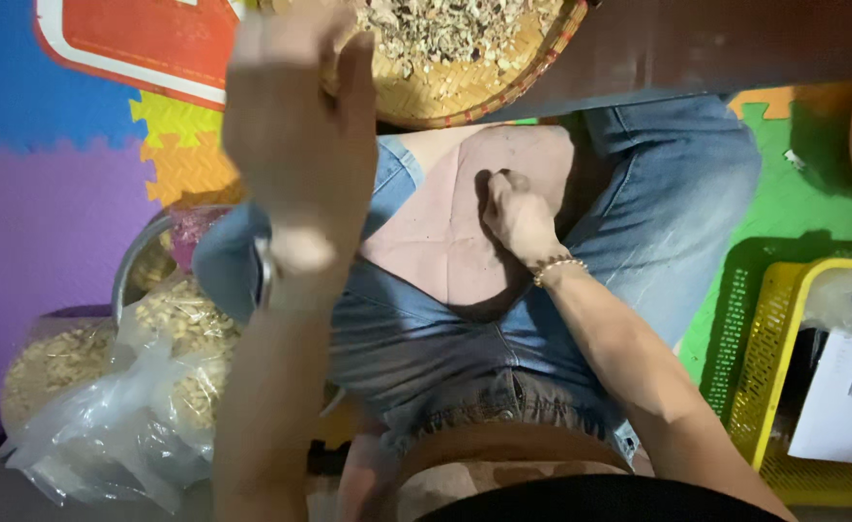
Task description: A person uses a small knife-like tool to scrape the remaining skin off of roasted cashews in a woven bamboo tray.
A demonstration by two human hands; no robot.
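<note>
Mid-sorting, the left hand grips the woven tray rim, fingers curled; the right hand, fingers pinched together, rests on the lap.

A home floor used for small-scale food sorting: bright foam puzzle mats cover the floor, a woven bamboo tray holds shell scraps, clear plastic bags of pale nuts sit beside a metal bowl, and yellow and green plastic baskets stand nearby.

Red white-edged sign top left; clear plastic bags lower left; white paper right.
</note>
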